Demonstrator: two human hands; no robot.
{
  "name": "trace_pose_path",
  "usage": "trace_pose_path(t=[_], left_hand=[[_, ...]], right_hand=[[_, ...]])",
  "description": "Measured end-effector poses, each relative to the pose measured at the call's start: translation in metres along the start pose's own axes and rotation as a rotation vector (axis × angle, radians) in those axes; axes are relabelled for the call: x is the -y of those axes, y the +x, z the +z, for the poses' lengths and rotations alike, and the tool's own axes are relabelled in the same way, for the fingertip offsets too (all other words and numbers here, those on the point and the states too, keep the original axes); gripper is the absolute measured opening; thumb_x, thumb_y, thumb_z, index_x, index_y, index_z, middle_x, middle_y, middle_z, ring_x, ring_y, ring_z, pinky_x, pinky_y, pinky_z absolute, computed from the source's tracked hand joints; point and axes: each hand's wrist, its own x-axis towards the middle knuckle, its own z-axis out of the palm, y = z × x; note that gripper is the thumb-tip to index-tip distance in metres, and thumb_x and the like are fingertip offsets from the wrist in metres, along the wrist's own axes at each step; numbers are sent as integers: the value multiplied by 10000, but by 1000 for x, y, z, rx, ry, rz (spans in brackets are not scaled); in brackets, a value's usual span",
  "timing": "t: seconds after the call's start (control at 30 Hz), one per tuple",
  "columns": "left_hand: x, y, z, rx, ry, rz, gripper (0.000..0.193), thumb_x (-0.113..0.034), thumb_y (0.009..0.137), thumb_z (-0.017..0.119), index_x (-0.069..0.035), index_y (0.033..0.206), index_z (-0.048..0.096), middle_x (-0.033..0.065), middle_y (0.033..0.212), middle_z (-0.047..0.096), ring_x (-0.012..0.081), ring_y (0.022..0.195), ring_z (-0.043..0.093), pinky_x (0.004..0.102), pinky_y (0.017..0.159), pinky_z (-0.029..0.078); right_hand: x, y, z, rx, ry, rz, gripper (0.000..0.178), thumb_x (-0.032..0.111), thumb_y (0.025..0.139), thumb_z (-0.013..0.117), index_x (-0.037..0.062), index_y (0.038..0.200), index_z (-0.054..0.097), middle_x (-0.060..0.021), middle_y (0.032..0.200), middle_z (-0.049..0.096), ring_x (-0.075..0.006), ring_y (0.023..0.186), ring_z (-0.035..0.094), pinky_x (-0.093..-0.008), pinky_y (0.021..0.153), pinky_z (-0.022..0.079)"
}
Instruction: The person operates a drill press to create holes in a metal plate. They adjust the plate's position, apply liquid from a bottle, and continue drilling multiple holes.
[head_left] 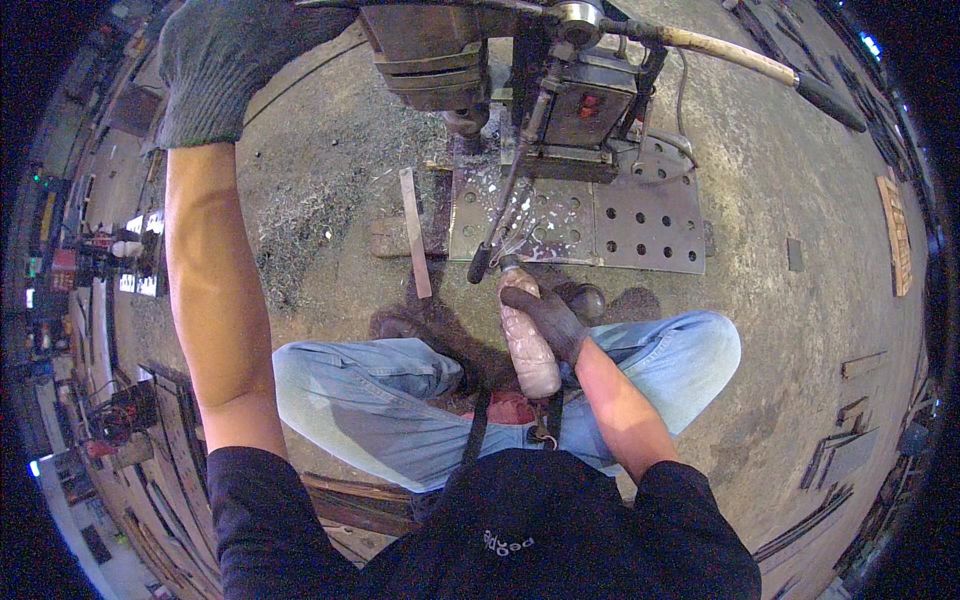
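My right hand (pixel 547 318), in a dark glove, is wrapped round a cloudy, soft-looking plastic bottle (pixel 532 362) tilted between my knees. Its dark cap points at a steel plate (pixel 650 225) with rows of round holes, and thin pale streaks show by the cap. White liquid is splashed across the plate's left half. Over the plate stands a drilling machine (pixel 430 60), its lower end close to the steel. My left hand (pixel 235 65), in a grey knitted glove, reaches to the machine's upper left; its fingers are cut off by the picture's top edge.
A lever with a black grip (pixel 480 262) hangs down near the bottle cap. Another long handle (pixel 735 55) sticks out to the right. A flat metal strip (pixel 415 232) lies left of the plate, beside scattered metal chips (pixel 320 220). My bent legs (pixel 350 395) flank the bottle.
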Motion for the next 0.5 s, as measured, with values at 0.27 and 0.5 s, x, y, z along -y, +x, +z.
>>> trace_pose_path(t=[0.27, 0.5], left_hand=[[-2, -1, -3, 12, 1, -17, 401, -552, 650, 780, -165, 603, 687, 90, 578, 631, 280, 554, 653, 403, 548, 522], [-1, 0, 2, 28, 12, -13, 416, -562, 664, 774, -157, 614, 691, 99, 589, 638, 279, 561, 661, 405, 544, 526]], right_hand=[[29, -18, 8, -20, -73, -11, 558, 417, 885, 737, 25, 1262, 614, -72, 1052, 685, -149, 860, 647, -314, 780, 543], [9, -7, 1, -51, -89, -84, 582, 434, 877, 734, 21, 1268, 614, -73, 1065, 679, -151, 929, 635, -317, 840, 524]])
